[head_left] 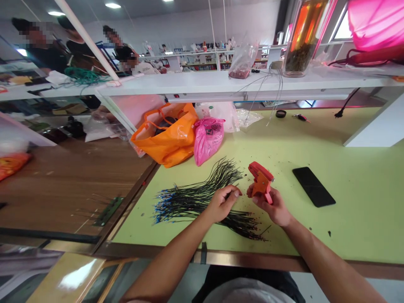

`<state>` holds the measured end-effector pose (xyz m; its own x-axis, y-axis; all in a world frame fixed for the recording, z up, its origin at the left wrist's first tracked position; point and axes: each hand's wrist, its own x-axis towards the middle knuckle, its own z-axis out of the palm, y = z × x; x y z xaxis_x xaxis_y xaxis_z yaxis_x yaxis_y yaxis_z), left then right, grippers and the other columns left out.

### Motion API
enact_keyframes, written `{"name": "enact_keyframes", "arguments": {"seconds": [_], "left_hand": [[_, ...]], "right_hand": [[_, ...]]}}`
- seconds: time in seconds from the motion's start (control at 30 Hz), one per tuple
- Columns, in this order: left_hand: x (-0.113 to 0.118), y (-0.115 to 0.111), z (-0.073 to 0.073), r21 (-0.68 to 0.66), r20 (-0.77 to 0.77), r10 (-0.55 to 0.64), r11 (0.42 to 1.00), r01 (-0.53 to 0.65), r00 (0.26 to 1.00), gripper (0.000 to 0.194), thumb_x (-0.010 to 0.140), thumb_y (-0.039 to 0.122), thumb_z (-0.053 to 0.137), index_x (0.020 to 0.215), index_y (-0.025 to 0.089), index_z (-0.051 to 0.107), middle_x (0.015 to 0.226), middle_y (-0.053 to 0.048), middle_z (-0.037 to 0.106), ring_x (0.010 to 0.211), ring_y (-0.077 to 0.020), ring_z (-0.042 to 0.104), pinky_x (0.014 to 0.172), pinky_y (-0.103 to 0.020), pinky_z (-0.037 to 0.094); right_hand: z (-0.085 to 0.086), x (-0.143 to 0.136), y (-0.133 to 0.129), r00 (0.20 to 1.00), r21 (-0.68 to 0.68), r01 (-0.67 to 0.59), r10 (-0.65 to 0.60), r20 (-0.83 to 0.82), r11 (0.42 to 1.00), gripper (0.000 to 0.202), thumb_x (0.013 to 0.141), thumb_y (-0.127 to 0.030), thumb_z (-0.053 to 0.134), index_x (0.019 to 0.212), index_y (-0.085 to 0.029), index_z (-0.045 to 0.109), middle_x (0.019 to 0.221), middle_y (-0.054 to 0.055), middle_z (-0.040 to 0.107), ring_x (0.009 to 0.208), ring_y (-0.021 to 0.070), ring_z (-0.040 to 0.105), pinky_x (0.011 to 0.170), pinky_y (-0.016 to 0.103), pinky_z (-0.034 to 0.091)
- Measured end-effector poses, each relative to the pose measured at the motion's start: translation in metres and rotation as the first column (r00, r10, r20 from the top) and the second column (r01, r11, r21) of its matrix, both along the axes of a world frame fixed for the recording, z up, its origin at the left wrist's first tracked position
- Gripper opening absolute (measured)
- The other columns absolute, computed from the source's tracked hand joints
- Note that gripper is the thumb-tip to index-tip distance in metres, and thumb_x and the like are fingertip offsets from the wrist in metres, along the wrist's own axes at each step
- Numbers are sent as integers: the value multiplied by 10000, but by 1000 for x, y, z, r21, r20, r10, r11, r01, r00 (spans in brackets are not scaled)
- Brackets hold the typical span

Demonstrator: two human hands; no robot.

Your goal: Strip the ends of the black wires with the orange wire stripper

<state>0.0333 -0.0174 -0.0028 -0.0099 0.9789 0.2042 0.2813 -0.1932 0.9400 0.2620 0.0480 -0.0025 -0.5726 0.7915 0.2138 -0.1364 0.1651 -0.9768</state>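
Note:
My right hand (274, 207) is wrapped round the handle of a red and orange wire stripper (261, 181), which points up and away from me above the table. To its left, my left hand (222, 203) is closed in a pinch, thumb against fingers, with a thin black wire at the fingertips; most of that wire is hidden by the hand. Beneath and around the left hand lie many black wires (195, 198) in two loose bunches. Their left ends carry blue tips, and some right ends in the nearer bunch look reddish. The hands are slightly apart.
A black phone (313, 187) lies right of the stripper. Behind the wires stand an orange bag (176, 141) and a pink plastic bag (208, 141). A white shelf (189, 84) crosses above, bearing a glass bottle of tea (299, 46). Several people are at the far left.

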Motion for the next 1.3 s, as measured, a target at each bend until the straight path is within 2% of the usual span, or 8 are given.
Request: {"name": "enact_keyframes", "arguments": {"seconds": [0.2,0.4,0.7,0.83,0.93,1.03,1.13,1.3], "left_hand": [[-8,2,-2,-134,197,92,989,-66,976,683,887,851,718,909,169,730,632,40,505,572,-117,426,543,-254,318],[-14,5,-1,-187,368,150,979,-84,918,593,783,756,893,926,202,738,687,47,576,566,-94,464,556,-235,396],[-10,4,4,-175,325,210,972,-160,922,600,768,765,895,877,209,699,651,52,568,549,-101,499,535,-232,433],[-13,3,3,-159,295,224,970,-183,929,559,794,728,897,880,204,719,664,42,607,544,-98,521,538,-229,436],[-13,5,-2,-153,338,231,970,-189,912,531,734,661,965,885,199,752,662,37,642,543,-99,519,531,-225,433],[-11,7,-5,-135,429,232,972,-192,873,543,602,578,1057,838,193,755,707,13,707,618,-131,609,616,-253,529],[-8,7,-3,-103,520,204,979,-176,830,535,571,562,1076,764,187,746,747,-14,739,708,-175,690,726,-313,620],[-8,6,-1,-71,535,162,987,-147,829,478,582,491,1091,767,185,775,812,-29,774,752,-169,712,743,-295,643]], "right_hand": [[2,-3,1,994,-68,88,-83,75,994,467,927,-629,840,1160,-229,775,1090,113,791,966,259,727,884,446,626],[0,-4,2,997,-133,55,-48,53,990,609,869,-706,858,1205,-205,774,1119,97,774,1005,234,707,886,405,612],[12,-1,0,1000,-16,-17,18,16,1000,576,971,-718,762,1273,-228,741,1179,99,767,1054,237,726,946,437,635],[5,-4,-4,992,102,70,-80,98,992,607,965,-718,770,1291,-210,700,1072,88,762,921,209,724,856,410,658],[0,-6,-6,956,334,164,-233,178,928,674,907,-685,849,1353,-208,684,1185,135,774,1035,257,749,959,462,665],[-5,-9,-9,911,580,195,-366,193,791,685,918,-649,849,1412,-208,672,1225,159,762,1124,306,737,1029,527,647],[-8,-11,-10,893,706,177,-414,178,686,656,945,-614,833,1420,-193,667,1229,170,746,1151,323,712,1022,536,641],[-11,-14,-11,879,710,149,-421,223,688,612,963,-640,801,1379,-211,672,1217,157,736,1160,324,692,1016,538,627]]}}
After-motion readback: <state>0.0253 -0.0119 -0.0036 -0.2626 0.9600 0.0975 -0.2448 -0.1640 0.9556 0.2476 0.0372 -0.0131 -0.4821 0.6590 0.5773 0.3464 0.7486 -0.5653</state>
